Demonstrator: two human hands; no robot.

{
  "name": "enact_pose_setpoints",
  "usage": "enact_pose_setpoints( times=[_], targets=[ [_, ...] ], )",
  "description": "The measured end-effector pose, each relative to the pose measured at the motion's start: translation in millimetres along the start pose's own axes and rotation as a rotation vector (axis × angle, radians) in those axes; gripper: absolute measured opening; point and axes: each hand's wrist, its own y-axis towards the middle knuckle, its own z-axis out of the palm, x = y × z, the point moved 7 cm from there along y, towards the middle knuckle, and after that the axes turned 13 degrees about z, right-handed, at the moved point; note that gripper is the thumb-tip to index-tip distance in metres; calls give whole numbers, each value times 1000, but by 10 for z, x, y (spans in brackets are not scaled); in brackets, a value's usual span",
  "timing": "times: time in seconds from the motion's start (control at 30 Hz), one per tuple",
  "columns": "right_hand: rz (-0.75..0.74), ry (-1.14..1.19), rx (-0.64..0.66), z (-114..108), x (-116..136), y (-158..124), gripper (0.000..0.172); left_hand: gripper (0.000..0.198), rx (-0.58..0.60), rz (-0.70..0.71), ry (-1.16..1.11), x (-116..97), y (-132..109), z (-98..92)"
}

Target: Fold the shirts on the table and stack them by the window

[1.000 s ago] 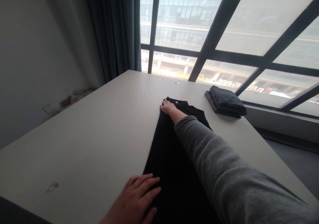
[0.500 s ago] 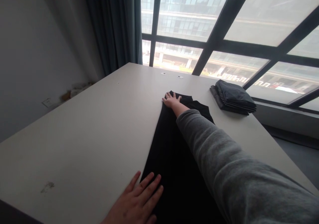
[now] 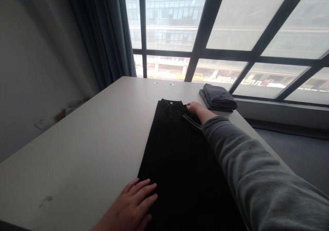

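Note:
A black garment (image 3: 169,155) with a collar, a small light label and buttons at its far end lies lengthwise on the white table (image 3: 97,135). My left hand (image 3: 133,202) rests with fingers spread on its near left edge, partly over the tabletop. At the far right of the garment my right hand (image 3: 194,107) is closed, pinching the black cloth near the collar. A striped sleeve edge shows just below that hand. The grey sleeve of my right arm covers part of the garment's right side.
A folded stack of dark clothes (image 3: 218,97) sits at the table's back right. Behind the table are a large window (image 3: 177,22) and a blue-grey curtain (image 3: 102,36). Two small oval fittings lie near the back edge.
My right hand has moved right from the garment's far left corner and closed on the cloth. The collar and striped edge now show. The view has shifted right.

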Motion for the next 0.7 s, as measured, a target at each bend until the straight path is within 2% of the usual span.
enact_pose_setpoints(
  times=[0.1, 0.2, 0.3, 0.43, 0.57, 0.63, 0.7],
  targets=[
    [-39, 45, 109, -47, -445, -41, 36, 27, 61, 104, -122, -171, 330, 43],
    [-43, 96, 198, 1, -693, -106, 39, 19, 223, 290, -214, -387, 826, 158],
    [-57, 160, 282, 132, -782, -185, 45, 22, 320, 493, -186, -617, 1374, 341],
    [-84, 235, 296, 264, -793, -216, 52, 37, 336, 701, -128, -923, 1939, 661],
    [-83, 256, 277, 344, -779, -132, 47, 31, 305, 758, -61, -1086, 2223, 899],
    [-79, 259, 265, 369, -764, -84, 40, 23, 299, 761, -42, -1120, 2281, 939],
    [-82, 266, 242, 370, -737, -52, 36, 17, 288, 772, -36, -1146, 2297, 901]
  ],
)
